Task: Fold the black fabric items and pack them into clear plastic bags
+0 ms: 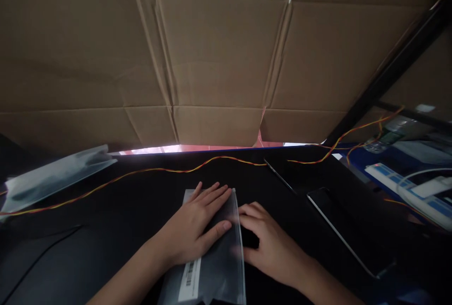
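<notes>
A clear plastic zip bag (215, 267) with a white barcode label lies on the black table in front of me. My left hand (197, 225) rests flat on top of it, fingers stretched out and pressing it down. My right hand (268, 244) sits at the bag's right edge, its fingertips curled against the sealed strip; whether they pinch anything I cannot make out.
A thin red-and-yellow wire (148, 171) runs across the table. Another plastic bag (52, 178) lies at far left. A dark flat device (349, 229) lies to the right, a white power strip (406, 192) beyond it. A cardboard wall (219, 60) stands behind.
</notes>
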{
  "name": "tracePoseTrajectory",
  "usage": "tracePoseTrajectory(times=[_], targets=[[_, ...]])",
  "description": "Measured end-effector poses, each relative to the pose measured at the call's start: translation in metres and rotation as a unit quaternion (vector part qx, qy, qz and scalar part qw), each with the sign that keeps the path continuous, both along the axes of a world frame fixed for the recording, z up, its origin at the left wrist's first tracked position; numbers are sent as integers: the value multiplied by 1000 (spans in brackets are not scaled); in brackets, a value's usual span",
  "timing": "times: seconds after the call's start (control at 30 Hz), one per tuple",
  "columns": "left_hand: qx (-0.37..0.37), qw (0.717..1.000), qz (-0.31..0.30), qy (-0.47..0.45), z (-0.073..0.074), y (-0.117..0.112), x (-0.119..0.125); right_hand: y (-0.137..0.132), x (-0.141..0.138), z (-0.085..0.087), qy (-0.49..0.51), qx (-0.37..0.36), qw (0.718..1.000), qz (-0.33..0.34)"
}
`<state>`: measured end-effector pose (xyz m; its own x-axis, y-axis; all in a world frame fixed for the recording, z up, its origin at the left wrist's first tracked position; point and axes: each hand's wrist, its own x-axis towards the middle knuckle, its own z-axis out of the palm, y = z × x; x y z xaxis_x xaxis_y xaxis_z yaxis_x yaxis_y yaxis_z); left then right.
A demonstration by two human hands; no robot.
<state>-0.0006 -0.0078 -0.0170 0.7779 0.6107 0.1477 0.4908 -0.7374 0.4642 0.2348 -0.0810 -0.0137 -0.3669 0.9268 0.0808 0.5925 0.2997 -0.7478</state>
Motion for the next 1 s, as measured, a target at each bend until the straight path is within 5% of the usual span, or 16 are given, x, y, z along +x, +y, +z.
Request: tracePoseTrajectory(times=[0.27,0.37,0.5,0.63,1.0], targets=[[1,1000,-19,14,5,-3,-1,-2,-11,-1,43,30,998,39],[-3,1000,-11,21,6,0,-4,19,11,8,90,-19,995,31],[10,999,-4,39,3,-1,-3,59,30,10,50,-146,982,-106],[26,999,12,17,0,-6,0,82,23,3,62,-225,968,-88],[-45,978,179,-100,9,1,6,69,-7,2,217,-262,939,-44]])
